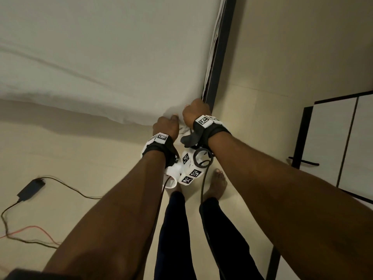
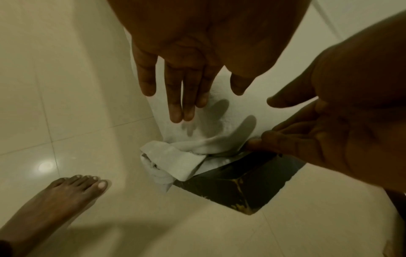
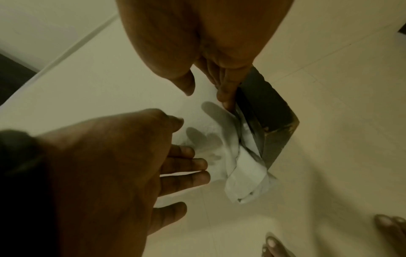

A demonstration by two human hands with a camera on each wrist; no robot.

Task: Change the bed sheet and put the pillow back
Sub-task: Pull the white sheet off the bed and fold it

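A white bed sheet [image 1: 101,57] covers the mattress, and its near right corner meets the dark bed frame [image 1: 218,57]. Both hands are at that corner. My left hand [image 1: 165,126] lies with straight fingers [image 2: 175,104] against the sheeted side of the mattress. My right hand [image 1: 194,113] has its straight fingers [image 3: 224,92] pushed down between the mattress and the frame [image 3: 268,113], pressing sheet into the gap. A loose bunch of sheet [image 2: 173,160] hangs below the corner, over the frame's corner [image 2: 237,182]. No pillow is in view.
A black power adapter [image 1: 31,187] with black and red cables lies on the tiled floor at the left. A white cabinet with dark edges [image 1: 333,142] stands at the right. My bare feet [image 1: 218,184] stand just short of the bed corner.
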